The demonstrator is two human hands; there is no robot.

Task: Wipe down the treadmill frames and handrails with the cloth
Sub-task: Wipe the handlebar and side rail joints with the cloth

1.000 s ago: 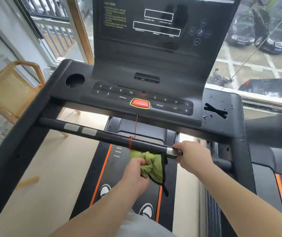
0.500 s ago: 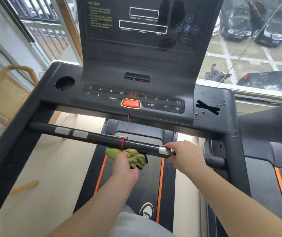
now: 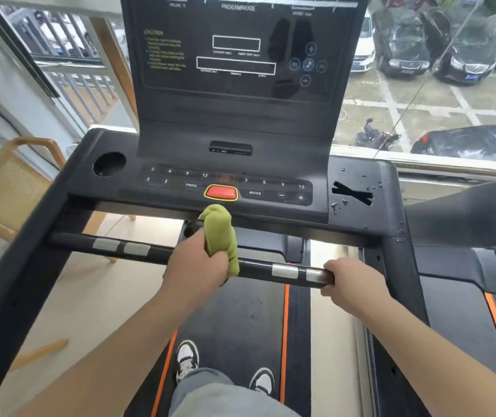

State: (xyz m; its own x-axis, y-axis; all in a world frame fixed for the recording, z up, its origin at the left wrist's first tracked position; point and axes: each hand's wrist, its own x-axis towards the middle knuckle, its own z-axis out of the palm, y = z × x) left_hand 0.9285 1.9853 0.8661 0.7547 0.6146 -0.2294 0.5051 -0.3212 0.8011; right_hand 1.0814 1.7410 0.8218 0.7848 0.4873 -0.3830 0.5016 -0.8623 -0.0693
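Observation:
A black crossbar handrail [image 3: 162,254] runs across the treadmill below the console [image 3: 271,164]. My left hand [image 3: 198,263] grips a bunched green cloth [image 3: 221,236] and holds it on top of the bar's middle; the cloth's top sticks up just under the red stop button [image 3: 221,192]. My right hand [image 3: 355,281] is wrapped round the bar's right end, beside two silver sensor plates [image 3: 284,270]. The black side frames [image 3: 15,281] slope down on both sides.
Water drops lie on the console's right tray [image 3: 358,188]. A wooden chair [image 3: 9,188] stands left of the treadmill. A second treadmill [image 3: 466,266] is close on the right. My shoes [image 3: 186,359] stand on the belt. A window ahead overlooks parked cars.
My left hand brought the cloth from under the bar up over its top, and slightly left of where it hung. The right hand kept its grip on the bar's right end.

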